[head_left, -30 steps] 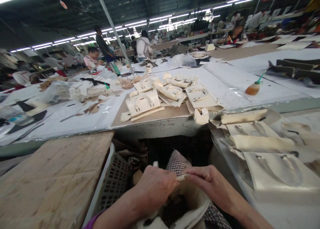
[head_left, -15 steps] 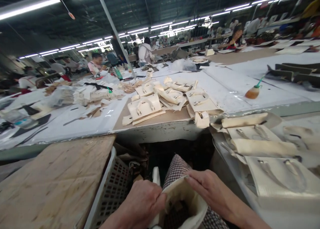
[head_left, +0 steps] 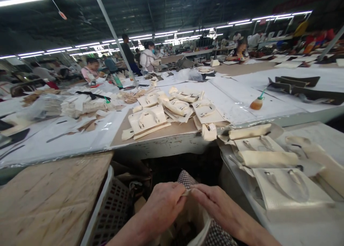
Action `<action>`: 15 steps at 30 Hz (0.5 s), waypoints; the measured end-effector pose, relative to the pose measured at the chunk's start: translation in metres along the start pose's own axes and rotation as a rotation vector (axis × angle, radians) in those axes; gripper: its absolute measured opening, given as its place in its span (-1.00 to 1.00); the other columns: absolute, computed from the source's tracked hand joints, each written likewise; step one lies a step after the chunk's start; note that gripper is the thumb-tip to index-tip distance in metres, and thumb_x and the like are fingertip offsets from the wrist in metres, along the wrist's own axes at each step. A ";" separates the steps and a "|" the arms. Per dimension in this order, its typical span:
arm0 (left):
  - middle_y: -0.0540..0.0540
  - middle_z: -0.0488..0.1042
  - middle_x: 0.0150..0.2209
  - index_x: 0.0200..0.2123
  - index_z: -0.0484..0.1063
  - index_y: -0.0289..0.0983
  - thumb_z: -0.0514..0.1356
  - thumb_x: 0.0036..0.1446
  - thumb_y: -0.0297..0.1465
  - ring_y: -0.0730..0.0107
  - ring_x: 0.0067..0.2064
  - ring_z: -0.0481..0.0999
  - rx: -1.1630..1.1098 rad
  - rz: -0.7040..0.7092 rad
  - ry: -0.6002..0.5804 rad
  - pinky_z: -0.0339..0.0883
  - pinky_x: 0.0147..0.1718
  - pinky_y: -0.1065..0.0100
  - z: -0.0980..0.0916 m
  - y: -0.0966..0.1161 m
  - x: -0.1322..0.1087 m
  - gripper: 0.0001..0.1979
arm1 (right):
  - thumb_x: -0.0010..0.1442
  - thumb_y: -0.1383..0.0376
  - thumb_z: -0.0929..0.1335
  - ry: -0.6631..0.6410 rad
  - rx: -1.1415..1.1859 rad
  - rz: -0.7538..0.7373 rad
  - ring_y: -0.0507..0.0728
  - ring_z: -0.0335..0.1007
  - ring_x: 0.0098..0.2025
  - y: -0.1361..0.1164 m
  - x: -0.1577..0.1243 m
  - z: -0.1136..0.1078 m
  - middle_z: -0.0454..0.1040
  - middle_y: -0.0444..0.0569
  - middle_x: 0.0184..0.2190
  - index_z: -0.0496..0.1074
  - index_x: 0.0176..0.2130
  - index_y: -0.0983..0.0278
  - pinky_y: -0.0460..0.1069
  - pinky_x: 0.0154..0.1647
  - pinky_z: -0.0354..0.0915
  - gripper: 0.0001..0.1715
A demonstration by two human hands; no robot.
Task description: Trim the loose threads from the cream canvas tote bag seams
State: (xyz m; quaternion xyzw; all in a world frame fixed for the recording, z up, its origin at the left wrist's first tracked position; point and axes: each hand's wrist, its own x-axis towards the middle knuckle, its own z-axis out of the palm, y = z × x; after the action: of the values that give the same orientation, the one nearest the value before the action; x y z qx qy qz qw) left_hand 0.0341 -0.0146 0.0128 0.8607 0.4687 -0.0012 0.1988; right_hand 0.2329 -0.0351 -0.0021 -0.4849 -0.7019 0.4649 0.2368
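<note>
A cream handbag body (head_left: 202, 222) rests in my lap over checkered cloth, its mouth facing up toward me. My left hand (head_left: 168, 203) pinches the bag's far rim between thumb and fingers. Right beside it, my right hand (head_left: 211, 199) grips the same rim, the two thumbs almost meeting. The bag's inside is dark, and its lower part runs out of view. On the low surface to my right lie several cream bag pieces with handles (head_left: 291, 188). More cream bag panels (head_left: 147, 117) are heaped on the table ahead.
A grey plastic basket (head_left: 109, 203) stands left of my legs, beside a brown board (head_left: 51, 192). On the long table are a glue bottle (head_left: 256, 103) with a green nozzle, dark panels (head_left: 317, 95) and stacked pieces (head_left: 77, 104). A slanted pole (head_left: 115, 38) rises beyond; co-workers sit and stand farther back.
My left hand has moved up and right along the rim to meet my right hand, which has shifted slightly left. The view has turned a little to the right.
</note>
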 end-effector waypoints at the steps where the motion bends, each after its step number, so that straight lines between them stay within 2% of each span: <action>1: 0.01 0.53 -0.36 -0.39 0.42 -0.26 0.09 0.28 -0.45 0.36 -0.32 0.50 -0.013 -0.014 -0.004 0.20 -0.35 0.40 -0.001 -0.001 0.000 -0.82 | 0.40 0.06 0.15 0.000 0.011 0.003 0.18 0.50 -0.15 0.000 -0.004 0.000 0.57 0.00 -0.18 0.50 -0.12 0.25 -0.03 -0.12 0.35 -0.53; 4: 0.01 0.54 -0.33 -0.35 0.43 -0.25 0.11 0.29 -0.42 0.34 -0.30 0.53 -0.049 -0.047 -0.023 0.22 -0.34 0.39 -0.006 -0.002 0.001 -0.84 | 0.32 0.05 0.23 -0.027 -0.010 -0.028 0.27 0.43 0.06 0.003 -0.018 0.009 0.48 0.12 0.05 0.34 0.15 0.27 0.08 0.12 0.29 -0.46; 9: 0.04 0.56 -0.20 -0.17 0.45 -0.19 0.17 0.28 -0.44 0.33 -0.18 0.56 -0.118 0.023 -0.054 0.29 -0.22 0.39 -0.013 0.000 0.009 -0.91 | 0.26 0.19 0.29 0.020 -0.028 -0.011 0.29 0.45 0.07 0.013 -0.026 0.023 0.47 0.11 0.09 0.14 0.32 0.20 0.12 0.13 0.32 -0.33; 12: 0.02 0.56 -0.14 -0.05 0.41 -0.17 0.16 0.30 -0.43 0.33 -0.16 0.57 -0.074 0.134 -0.056 0.32 -0.22 0.40 -0.013 0.000 0.019 -0.83 | 0.25 0.24 0.26 0.021 0.013 -0.028 0.29 0.46 0.06 0.012 -0.024 0.021 0.48 0.11 0.07 0.23 0.27 0.21 0.11 0.09 0.34 -0.39; 15: 0.04 0.56 -0.20 -0.01 0.38 -0.14 0.13 0.32 -0.39 0.34 -0.27 0.58 0.090 0.305 -0.063 0.28 -0.39 0.42 -0.015 0.002 0.027 -0.81 | 0.27 0.27 0.20 0.058 0.041 -0.033 0.25 0.53 -0.09 0.010 -0.023 0.016 0.57 0.08 -0.10 0.43 0.05 0.24 0.04 -0.04 0.40 -0.59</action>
State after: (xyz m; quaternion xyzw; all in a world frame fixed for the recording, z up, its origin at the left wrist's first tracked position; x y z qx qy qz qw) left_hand 0.0480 0.0117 0.0216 0.9294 0.3257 -0.0188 0.1725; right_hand 0.2345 -0.0618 -0.0159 -0.4817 -0.6928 0.4611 0.2747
